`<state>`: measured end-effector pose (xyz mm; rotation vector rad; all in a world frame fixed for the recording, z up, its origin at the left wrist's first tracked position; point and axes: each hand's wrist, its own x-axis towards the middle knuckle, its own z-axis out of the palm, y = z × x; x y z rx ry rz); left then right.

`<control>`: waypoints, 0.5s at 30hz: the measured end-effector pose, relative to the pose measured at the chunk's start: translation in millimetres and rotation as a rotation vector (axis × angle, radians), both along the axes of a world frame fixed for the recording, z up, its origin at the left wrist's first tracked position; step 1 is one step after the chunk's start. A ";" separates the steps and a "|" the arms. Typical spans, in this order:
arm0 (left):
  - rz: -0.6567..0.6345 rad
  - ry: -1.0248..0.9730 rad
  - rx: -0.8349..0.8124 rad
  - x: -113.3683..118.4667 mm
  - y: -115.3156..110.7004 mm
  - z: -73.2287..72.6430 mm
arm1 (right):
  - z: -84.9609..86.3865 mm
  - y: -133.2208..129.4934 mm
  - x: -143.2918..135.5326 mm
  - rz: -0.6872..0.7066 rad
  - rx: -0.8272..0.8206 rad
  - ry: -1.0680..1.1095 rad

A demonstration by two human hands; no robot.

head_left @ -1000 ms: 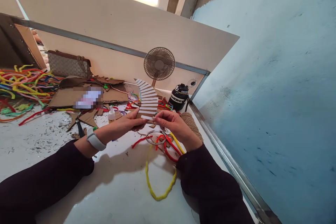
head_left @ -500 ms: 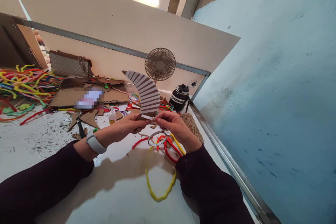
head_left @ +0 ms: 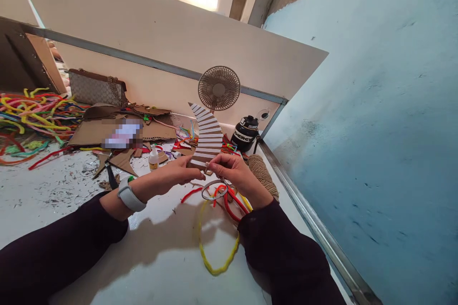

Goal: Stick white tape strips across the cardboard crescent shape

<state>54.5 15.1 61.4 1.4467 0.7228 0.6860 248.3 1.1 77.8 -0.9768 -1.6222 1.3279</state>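
Observation:
A curved, crescent-like piece of cardboard [head_left: 210, 139] striped with white strips stands upright between my hands, its pointed tip upward. My left hand [head_left: 175, 172], with a pale watch on the wrist, grips its lower left edge, some fingers hidden behind it. The thumb lies just below the bottom strip. At the lower right end, my right hand [head_left: 232, 171] pinches a small whitish bit by the cardboard; the fingers partly hide it. Below the hands is a thin ring [head_left: 214, 181], which may be a tape roll; whether it rests on the table cannot be told.
Red [head_left: 191, 194] and yellow fuzzy stems [head_left: 219, 271] lie on the white table. A twine spool [head_left: 263, 176], a black jug [head_left: 244, 134] and a fan [head_left: 219, 88] stand beyond. Leftward are a glue bottle [head_left: 153, 158], a phone [head_left: 123, 134], cardboard scraps [head_left: 121, 161] and a handbag [head_left: 93, 86].
The crescent has turned, its upper tip swinging right and its striped face showing more fully. My left thumb has slid off its lower end. My right hand has barely moved.

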 end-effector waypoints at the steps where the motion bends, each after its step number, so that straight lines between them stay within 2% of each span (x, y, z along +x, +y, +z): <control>1: 0.001 -0.008 -0.003 0.1 -0.3 0.2 | -0.4 0.1 -0.2 -0.002 0.003 0.001; 9: 0.002 -0.080 -0.020 0.3 1.7 -5.1 | -5.9 1.3 -0.4 -0.052 0.035 -0.016; 15: 0.001 -0.128 -0.043 0.3 3.5 -3.5 | -5.8 0.7 -3.6 -0.082 0.043 0.031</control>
